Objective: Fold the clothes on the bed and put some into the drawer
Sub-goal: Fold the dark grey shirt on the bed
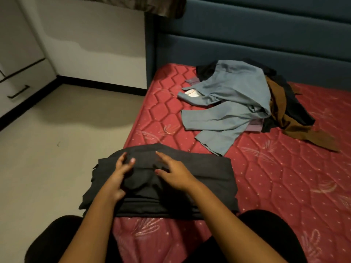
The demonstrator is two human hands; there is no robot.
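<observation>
The red quilted mattress of the bed (275, 177) serves as the working surface, bare enough to lay cloth flat. Far up it, near the teal padded headboard (266, 35), sits a loose heap of unfolded clothes (247, 103) – a grey-blue jacket on top, with brown and black pieces under it – kept well apart, I'd say, so it stays out of the fold in hand. At the near edge, just in front of the person, lies the dark grey folded garment (199, 186), drawn close so both arms reach it easily. The white drawer front with a black bar handle (19, 92) stands across the floor to the left, closed. The right hand (171, 173) lies spread flat on the garment, likely pinning the layers. The left hand (119, 175) curls round a raised fold of it – probably tidying that ridge before the next fold.
</observation>
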